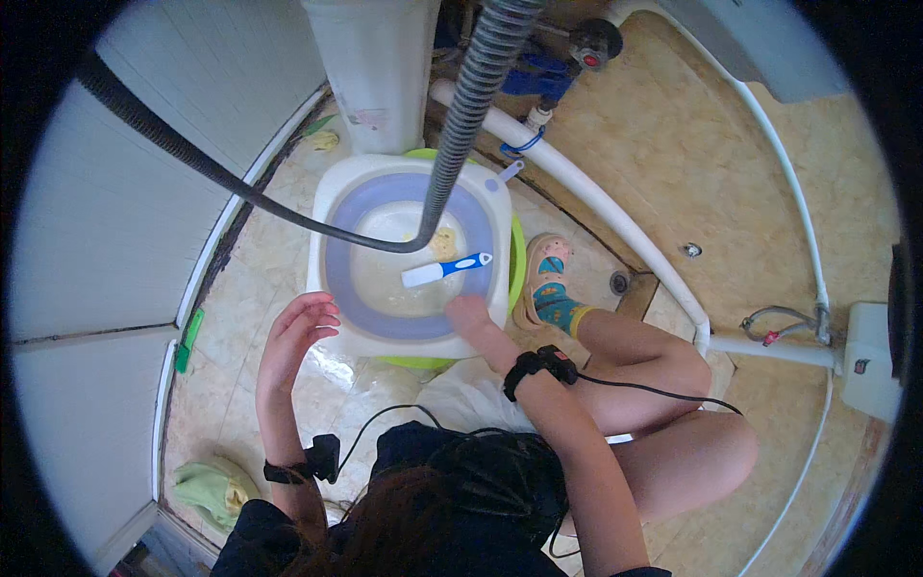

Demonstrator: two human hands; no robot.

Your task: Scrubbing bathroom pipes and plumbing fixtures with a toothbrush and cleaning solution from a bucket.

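Note:
A white plastic basin with a purple collapsible band (339,288) sits on the tiled floor, over a lime-green item (517,252) whose edge shows around it. Inside the basin, a small brush or scraper with a blue and white handle (465,265) lies near a pale yellow lump (443,244). Left of the basin's near corner, my left hand (306,324) is raised with its fingers apart and loosely bent, holding nothing. My right hand (467,315) is over the basin's near right inner wall; its fingers are bunched, and whether it holds anything cannot be told.
A grey corrugated hose (461,130) hangs across the basin. Behind stands a white ceramic pedestal (375,79). White pipes (598,195) run along the right wall. A floor drain (619,283) lies beyond my foot. A green cloth in a bowl (209,490) and a green plastic piece (189,340) are at left.

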